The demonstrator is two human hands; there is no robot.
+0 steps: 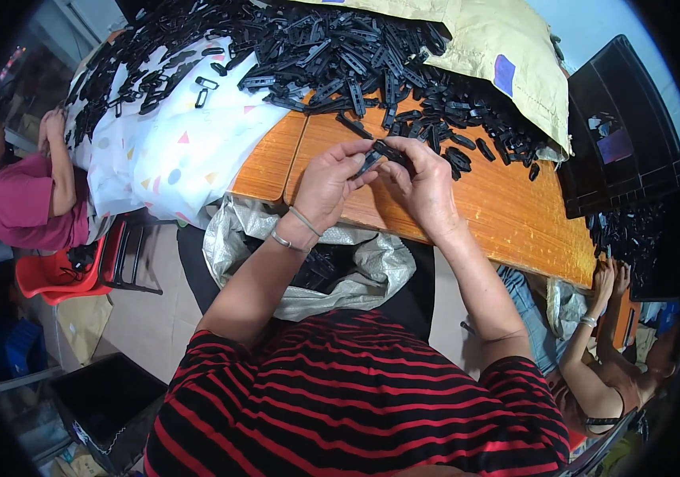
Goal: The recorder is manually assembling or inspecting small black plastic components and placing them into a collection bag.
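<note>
Over the wooden table (547,226), left hand (330,181) and right hand (429,181), fingers (352,149) nearly closed, pinch a black piece (388,150).

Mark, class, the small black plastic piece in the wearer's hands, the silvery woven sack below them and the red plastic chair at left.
Small black plastic piece (388,150), head view: its exposed side.
Silvery woven sack (386,264), head view: its right rim.
Red plastic chair (41,272), head view: its seat.

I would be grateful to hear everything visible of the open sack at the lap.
The sack is silvery-grey, seemingly woven plastic, its crumpled mouth spread open. Dark pieces lie inside. It seems to rest against the dark legwear, near the table; the left forearm hides part of its rim, its bottom is hidden.
</note>
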